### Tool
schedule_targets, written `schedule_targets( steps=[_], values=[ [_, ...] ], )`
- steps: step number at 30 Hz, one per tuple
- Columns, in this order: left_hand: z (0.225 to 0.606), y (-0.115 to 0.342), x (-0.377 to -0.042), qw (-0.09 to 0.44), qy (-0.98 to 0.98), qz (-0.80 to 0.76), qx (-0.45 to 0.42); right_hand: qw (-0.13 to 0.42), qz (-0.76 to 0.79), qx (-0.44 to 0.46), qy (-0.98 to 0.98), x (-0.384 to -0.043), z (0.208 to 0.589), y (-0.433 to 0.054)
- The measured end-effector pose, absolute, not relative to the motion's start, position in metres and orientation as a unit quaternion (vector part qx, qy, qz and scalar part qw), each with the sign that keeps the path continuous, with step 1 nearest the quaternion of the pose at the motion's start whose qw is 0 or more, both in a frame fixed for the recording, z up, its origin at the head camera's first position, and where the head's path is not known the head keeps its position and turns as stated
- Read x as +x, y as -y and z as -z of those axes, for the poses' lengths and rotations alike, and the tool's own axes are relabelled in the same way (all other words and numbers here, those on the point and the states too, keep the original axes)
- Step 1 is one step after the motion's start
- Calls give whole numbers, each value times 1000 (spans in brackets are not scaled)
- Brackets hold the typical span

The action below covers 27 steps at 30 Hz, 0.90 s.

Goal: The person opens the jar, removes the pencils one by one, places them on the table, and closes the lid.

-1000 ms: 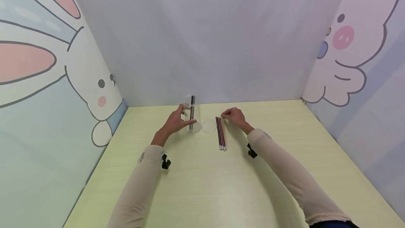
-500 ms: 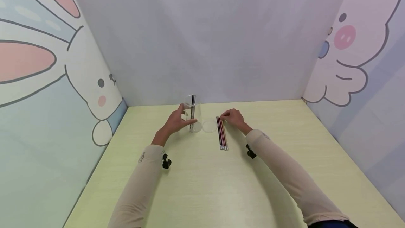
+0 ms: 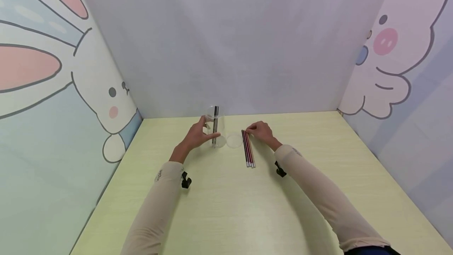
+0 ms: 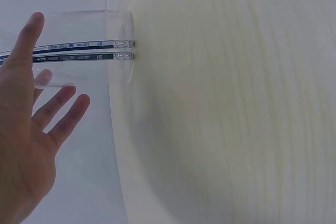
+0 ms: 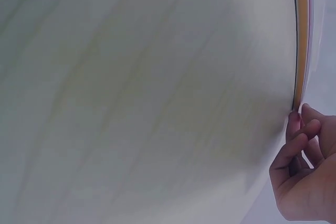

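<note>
My left hand (image 3: 194,136) holds an upright clear cylindrical cup (image 3: 221,124), with the thumb on one side and fingers on the other. Inside the cup stand two dark pencils (image 4: 84,56), their metal-ferruled ends at the bottom. Beside the cup lies a clear round disc (image 3: 234,141), perhaps a lid. A row of several pencils (image 3: 247,150) lies to the right of it, ferrule ends towards me. My right hand (image 3: 261,131) pinches the far end of the rightmost, a tan pencil (image 5: 302,40), between thumb and finger. It lies slightly slanted against the others.
Everything lies on a pale yellow-green wood-grain table (image 3: 226,204). A grey cloth wall (image 3: 240,50) rises right behind the cup and pencils. Side panels with a cartoon rabbit (image 3: 99,89) and a pink-nosed animal (image 3: 396,62) flank the table.
My right hand has shifted slightly left against the row, and the rightmost pencil's near end has swung a little right. The left hand and cup have stayed in place.
</note>
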<state>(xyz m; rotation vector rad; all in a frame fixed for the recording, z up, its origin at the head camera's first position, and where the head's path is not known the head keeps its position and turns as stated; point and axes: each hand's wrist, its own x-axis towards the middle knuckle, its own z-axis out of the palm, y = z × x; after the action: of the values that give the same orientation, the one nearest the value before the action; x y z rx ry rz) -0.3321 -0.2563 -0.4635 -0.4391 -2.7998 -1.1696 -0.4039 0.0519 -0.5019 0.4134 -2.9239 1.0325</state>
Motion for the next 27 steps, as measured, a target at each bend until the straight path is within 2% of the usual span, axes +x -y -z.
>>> schedule_targets(
  steps=[13, 27],
  values=[
    [463, 257, -333, 43, 913, 378, -148, 10, -335, 159, 929, -404, 476, -54],
    [462, 252, -336, 32, 913, 383, -139, 48, -328, 248, 911, -400, 415, -30]
  ],
)
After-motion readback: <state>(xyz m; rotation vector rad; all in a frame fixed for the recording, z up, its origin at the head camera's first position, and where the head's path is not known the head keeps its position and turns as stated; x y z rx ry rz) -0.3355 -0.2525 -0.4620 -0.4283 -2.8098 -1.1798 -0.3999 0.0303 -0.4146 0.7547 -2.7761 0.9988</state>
